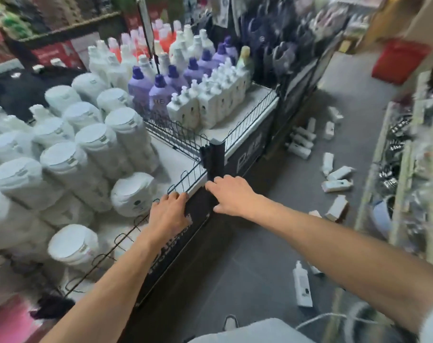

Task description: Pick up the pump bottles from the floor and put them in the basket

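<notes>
Grips: left hand (171, 211) hooks basket (250, 115) rim, fingers bent; right hand (231, 194) flat, released, against corner post (216, 157).

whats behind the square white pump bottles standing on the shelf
Behind the white pump bottles stand purple bottles, with white bottles and red bottles further back. The pump bottles cover the purple ones' lower parts; the shelf between rows is hidden.
</notes>
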### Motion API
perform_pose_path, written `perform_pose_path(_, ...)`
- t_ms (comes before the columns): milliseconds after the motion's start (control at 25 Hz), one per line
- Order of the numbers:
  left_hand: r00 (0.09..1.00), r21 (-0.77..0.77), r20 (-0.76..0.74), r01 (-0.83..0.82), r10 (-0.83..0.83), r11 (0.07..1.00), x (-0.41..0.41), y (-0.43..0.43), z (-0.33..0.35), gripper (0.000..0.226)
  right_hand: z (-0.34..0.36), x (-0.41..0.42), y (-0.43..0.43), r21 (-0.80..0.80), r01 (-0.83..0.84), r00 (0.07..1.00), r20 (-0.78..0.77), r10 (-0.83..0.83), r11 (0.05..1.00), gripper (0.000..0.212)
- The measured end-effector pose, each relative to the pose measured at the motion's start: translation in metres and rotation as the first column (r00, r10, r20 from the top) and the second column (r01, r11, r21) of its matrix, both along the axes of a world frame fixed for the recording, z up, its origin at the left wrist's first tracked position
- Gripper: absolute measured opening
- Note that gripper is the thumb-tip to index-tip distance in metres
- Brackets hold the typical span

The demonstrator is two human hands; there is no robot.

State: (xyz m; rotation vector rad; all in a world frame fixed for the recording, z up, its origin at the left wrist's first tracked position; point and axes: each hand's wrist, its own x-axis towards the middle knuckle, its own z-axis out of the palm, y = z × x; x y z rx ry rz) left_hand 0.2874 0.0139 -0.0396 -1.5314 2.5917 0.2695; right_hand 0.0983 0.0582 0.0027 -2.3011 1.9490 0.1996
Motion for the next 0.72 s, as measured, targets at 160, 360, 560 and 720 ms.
perform_pose_path(160, 0.990, 0.012, -0.001, 0.143, -0.143, 0.990, -0.070, -0.037, 0.001, 0.067, -0.004, -0.071, -0.006, -0.015, 0.175, 0.985, 0.009, -0.174, 0.985, 0.054)
perform_pose_path(360, 0.951, 0.012, -0.002, 0.308, -0.308, 0.951, -0.148, -0.076, 0.002, 0.066, -0.010, -0.136, -0.009, 0.012, 0.397, 0.917, 0.027, -0.397, 0.918, 0.053)
perform_pose_path(560, 0.882, 0.022, -0.018, 0.471, -0.471, 0.882, -0.211, -0.109, 0.007, 0.069, -0.008, -0.183, 0.002, 0.014, 0.601, 0.798, 0.035, -0.601, 0.799, 0.051)
perform_pose_path(720, 0.813, 0.002, -0.030, 0.582, -0.582, 0.813, -0.266, -0.136, 0.013, 0.069, -0.002, -0.228, 0.019, -0.001, 0.739, 0.673, 0.032, -0.739, 0.674, 0.050)
